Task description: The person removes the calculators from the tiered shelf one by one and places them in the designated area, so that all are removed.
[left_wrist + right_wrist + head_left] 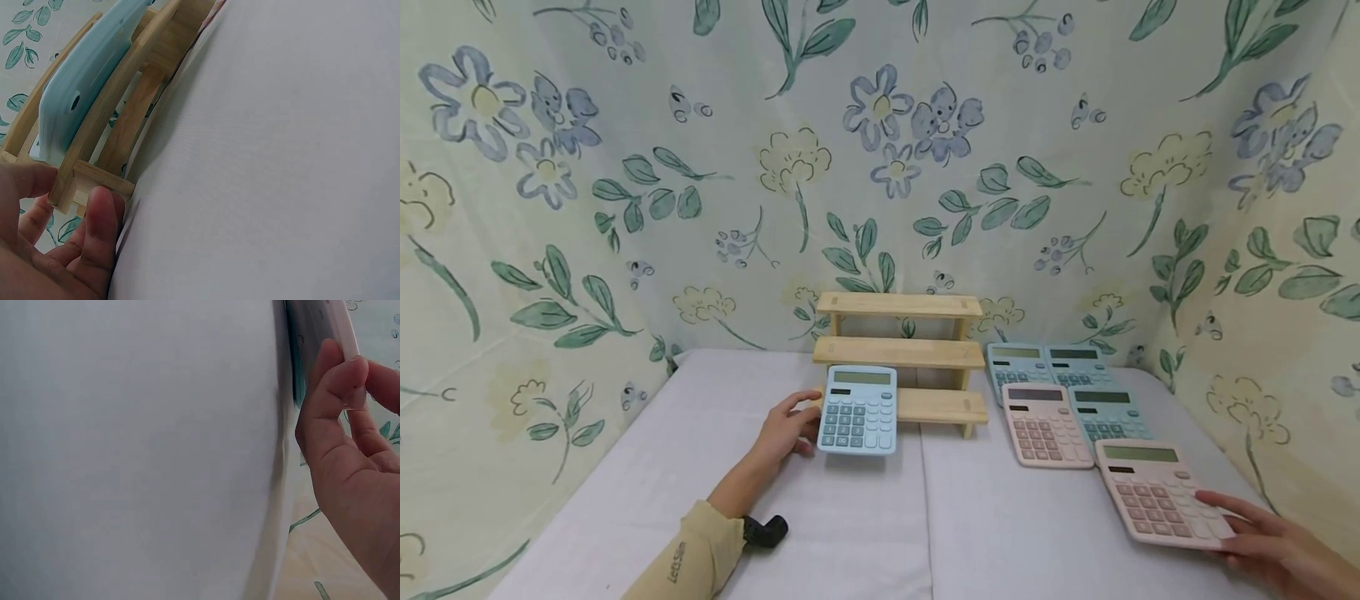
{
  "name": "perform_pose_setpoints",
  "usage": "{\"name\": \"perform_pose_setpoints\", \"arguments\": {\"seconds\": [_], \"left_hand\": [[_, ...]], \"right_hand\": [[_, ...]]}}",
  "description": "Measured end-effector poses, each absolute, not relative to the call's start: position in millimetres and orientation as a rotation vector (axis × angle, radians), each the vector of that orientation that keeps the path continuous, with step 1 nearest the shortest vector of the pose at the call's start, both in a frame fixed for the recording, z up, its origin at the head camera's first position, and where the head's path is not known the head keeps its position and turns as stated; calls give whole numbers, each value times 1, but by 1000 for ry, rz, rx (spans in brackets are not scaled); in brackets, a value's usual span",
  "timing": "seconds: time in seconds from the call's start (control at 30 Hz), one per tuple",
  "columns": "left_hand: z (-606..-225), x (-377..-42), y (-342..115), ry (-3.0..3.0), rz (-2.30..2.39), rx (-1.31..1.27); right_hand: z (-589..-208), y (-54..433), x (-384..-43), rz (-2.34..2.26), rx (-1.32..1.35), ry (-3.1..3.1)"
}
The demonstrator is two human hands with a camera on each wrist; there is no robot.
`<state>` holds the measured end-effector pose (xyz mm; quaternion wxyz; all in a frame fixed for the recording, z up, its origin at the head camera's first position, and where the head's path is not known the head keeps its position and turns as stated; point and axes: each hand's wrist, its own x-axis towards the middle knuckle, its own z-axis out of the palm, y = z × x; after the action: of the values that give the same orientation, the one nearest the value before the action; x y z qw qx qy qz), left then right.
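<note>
A light blue calculator (859, 408) leans on the left part of a three-step wooden stand (898, 351), its keys facing me. My left hand (787, 429) is at the left end of the lowest step. In the left wrist view, the fingers and thumb of that hand (69, 231) grip the end of the wooden step, just below the blue calculator (81, 87). At the right, my right hand (1270, 537) holds a pink calculator (1157, 493) by its right edge, thumb on the face side. The right wrist view shows this edge pinched between fingers and thumb.
Beside the stand on the right, several calculators lie grouped: a pink one (1048, 425) in front and blue ones (1108, 413) behind and beside it. White cloth (1000, 533) covers the table. A flower-patterned curtain (737, 167) hangs close behind the stand and along both sides.
</note>
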<state>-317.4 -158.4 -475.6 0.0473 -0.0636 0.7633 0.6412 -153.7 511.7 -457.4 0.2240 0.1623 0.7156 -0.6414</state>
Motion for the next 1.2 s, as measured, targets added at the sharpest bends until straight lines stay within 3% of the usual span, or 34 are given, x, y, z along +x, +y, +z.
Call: {"name": "perform_pose_setpoints", "arguments": {"seconds": [1.2], "left_hand": [[-476,-316,-159,2325,1967,-162]], "right_hand": [[-470,521,-150,-1772,512,1992]]}}
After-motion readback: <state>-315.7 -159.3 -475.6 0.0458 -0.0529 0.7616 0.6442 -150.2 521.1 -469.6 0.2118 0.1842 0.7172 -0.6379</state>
